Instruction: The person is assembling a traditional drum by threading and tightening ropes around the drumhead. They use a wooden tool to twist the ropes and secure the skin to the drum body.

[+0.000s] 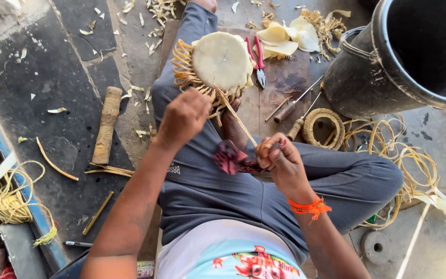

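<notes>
- The left hand (181, 118) is curled shut, its fingers bunched against the near edge of the half-woven basket (215, 67), seemingly to steady it on the lap.
- The basket lies base up on the person's knee, the pale round disc facing the camera and loose cane loops fanning out below the left fingers.
- The right hand (280, 163) is pinched closed on a thin cane strip (236, 118); the strip runs from those fingers up and left into the weave, held taut, probably so it can be threaded cleanly.
- A dark red cloth (233, 157) sits just left of the right fingers, on the thigh.
- Beyond the basket, red-handled pliers (258, 62) lie on a wooden board (285, 77), within easy reach.
- Right of the right fingers, a small cane coil (323, 129) rests on the floor beside a large black pot (388, 57).
- Far left of the left fingers lies a wooden stick (107, 125).
</notes>
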